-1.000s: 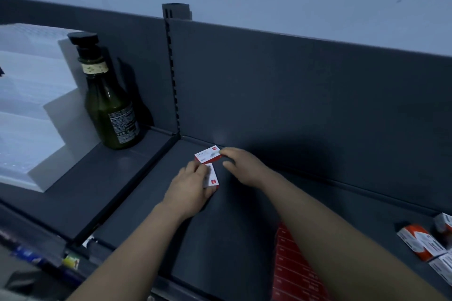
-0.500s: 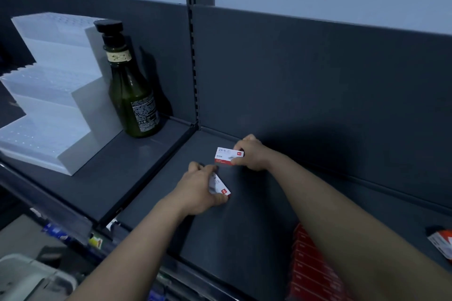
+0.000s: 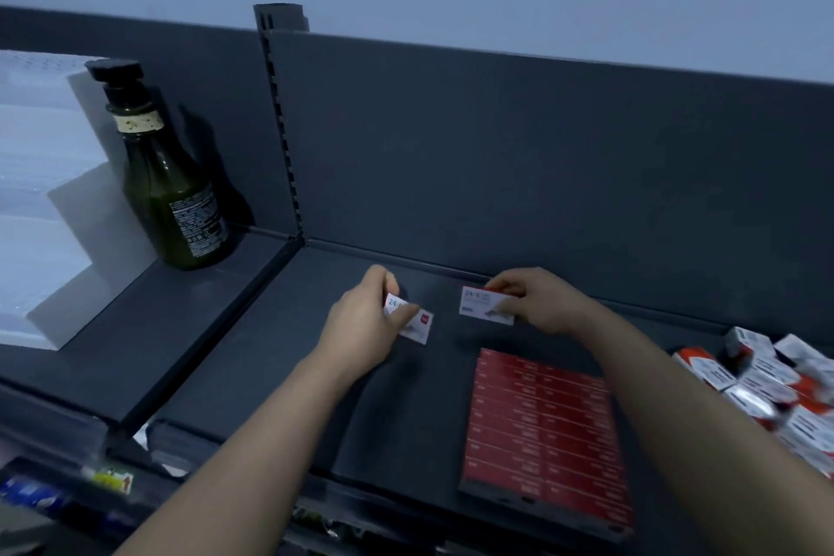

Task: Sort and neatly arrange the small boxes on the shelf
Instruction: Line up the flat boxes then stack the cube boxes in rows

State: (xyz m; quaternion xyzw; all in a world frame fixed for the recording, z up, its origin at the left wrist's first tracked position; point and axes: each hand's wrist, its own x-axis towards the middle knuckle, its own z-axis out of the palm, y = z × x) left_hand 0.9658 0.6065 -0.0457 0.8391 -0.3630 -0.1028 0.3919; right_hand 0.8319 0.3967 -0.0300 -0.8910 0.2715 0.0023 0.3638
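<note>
My left hand [image 3: 365, 323] grips a small white and red box [image 3: 417, 325] near the back of the dark shelf [image 3: 271, 352]. My right hand [image 3: 539, 302] holds a second small white and red box [image 3: 480, 305], white face toward me, a little to the right of the first. The two boxes are apart. In front of the right hand, several red boxes [image 3: 539, 424] lie packed flat in neat rows on the shelf. A loose heap of white and red boxes [image 3: 776, 384] lies at the right edge.
A dark green pump bottle [image 3: 173, 190] stands on the neighbouring shelf section to the left, beside a white stepped display stand [image 3: 49, 217]. A slotted upright post [image 3: 282, 122] divides the sections. The grey back panel [image 3: 541, 158] rises behind my hands.
My hands have drawn apart, each carrying its box; the right one moved right and turned its box white face toward me. The view shifted right, revealing the red rows and the heap.
</note>
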